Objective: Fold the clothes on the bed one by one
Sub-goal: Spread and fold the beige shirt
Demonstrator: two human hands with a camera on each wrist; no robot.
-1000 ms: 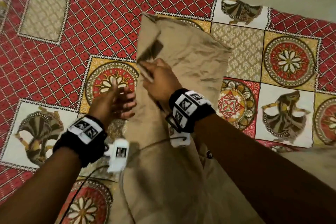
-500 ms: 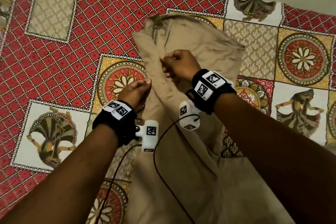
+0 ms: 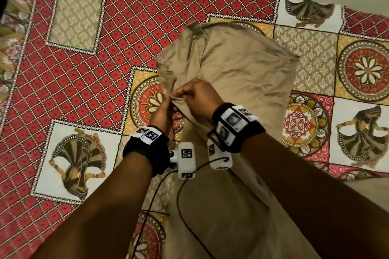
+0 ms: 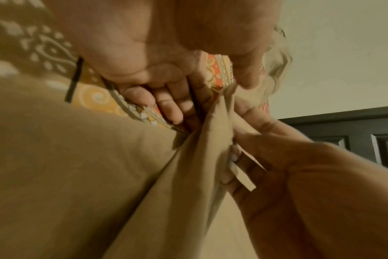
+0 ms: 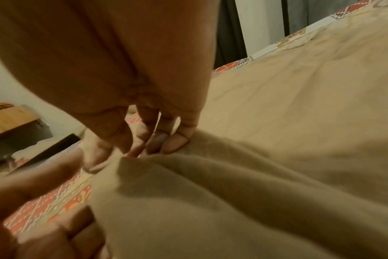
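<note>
A tan garment [image 3: 237,69] lies crumpled on the patterned bedspread [image 3: 88,73], running from the bed's middle toward me. Both hands meet at its left edge. My left hand [image 3: 166,104] pinches a raised fold of the tan cloth [image 4: 213,133] between thumb and curled fingers. My right hand [image 3: 190,95] grips the same fold from the right, fingertips [image 5: 175,143] pressed into the fabric [image 5: 266,157]. The cloth stands up in a ridge between the two hands. In the left wrist view a narrow tan strip [image 4: 241,177] lies across the right hand's fingers.
Red, yellow and white quilt panels surround the garment. A dark door [image 4: 354,133] and a pale wall lie beyond the bed. A wooden piece of furniture [image 5: 9,121] stands off the bed's far side. Black cables [image 3: 181,202] trail from the wrist cameras over the cloth.
The left hand has moved right from the bedspread onto the garment's edge and taken hold beside the right hand. The right hand has kept its grip and drawn the fold toward me.
</note>
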